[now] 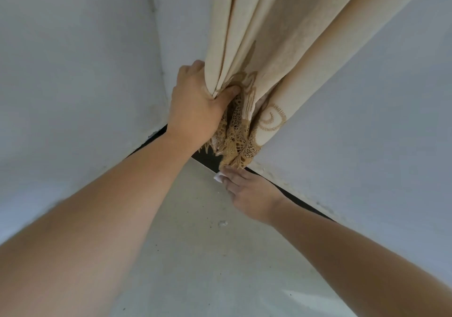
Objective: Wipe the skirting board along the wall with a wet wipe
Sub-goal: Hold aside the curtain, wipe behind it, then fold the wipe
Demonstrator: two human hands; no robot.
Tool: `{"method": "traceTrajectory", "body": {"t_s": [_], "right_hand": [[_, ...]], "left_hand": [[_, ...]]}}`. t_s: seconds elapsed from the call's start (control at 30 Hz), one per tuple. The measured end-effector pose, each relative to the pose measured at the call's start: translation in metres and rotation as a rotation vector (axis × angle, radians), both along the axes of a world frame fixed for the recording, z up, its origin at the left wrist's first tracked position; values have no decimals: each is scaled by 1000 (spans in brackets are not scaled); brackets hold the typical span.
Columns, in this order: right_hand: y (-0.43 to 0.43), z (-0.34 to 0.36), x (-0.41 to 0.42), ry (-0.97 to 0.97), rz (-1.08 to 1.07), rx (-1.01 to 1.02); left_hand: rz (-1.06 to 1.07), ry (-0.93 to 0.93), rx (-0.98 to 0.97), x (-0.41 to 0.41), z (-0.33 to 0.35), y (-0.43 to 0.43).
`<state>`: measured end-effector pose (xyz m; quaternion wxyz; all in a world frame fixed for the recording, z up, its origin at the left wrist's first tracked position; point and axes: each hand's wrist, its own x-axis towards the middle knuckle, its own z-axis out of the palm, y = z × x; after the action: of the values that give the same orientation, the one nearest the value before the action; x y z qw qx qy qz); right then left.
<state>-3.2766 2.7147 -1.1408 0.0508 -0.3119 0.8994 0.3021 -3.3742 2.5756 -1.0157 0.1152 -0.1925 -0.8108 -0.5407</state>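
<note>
A dark skirting board (297, 198) runs along the foot of the white right wall into the corner. My right hand (249, 192) lies low against it with a white wet wipe (218, 177) under its fingertips, only a small corner of the wipe showing. My left hand (195, 104) grips a bunched cream curtain (269, 47) above the corner, thumb pressed into its folds, holding the lace hem (234, 143) up off the floor. The skirting board in the corner is partly hidden behind the curtain hem.
Two white walls (73, 72) meet in the corner ahead. The pale floor (195, 255) below carries specks of dirt and a small bit of debris (222, 223). More dark skirting board (156, 133) shows by my left wrist.
</note>
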Motion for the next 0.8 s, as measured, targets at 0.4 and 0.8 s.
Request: {"method": "traceTrajectory", "body": {"t_s": [0.4, 0.8], "right_hand": [[50, -15, 53, -223, -110, 153], [62, 4, 157, -491, -818, 103]], "left_hand": [[243, 110, -199, 6, -1, -10], [235, 33, -174, 63, 0, 2]]}}
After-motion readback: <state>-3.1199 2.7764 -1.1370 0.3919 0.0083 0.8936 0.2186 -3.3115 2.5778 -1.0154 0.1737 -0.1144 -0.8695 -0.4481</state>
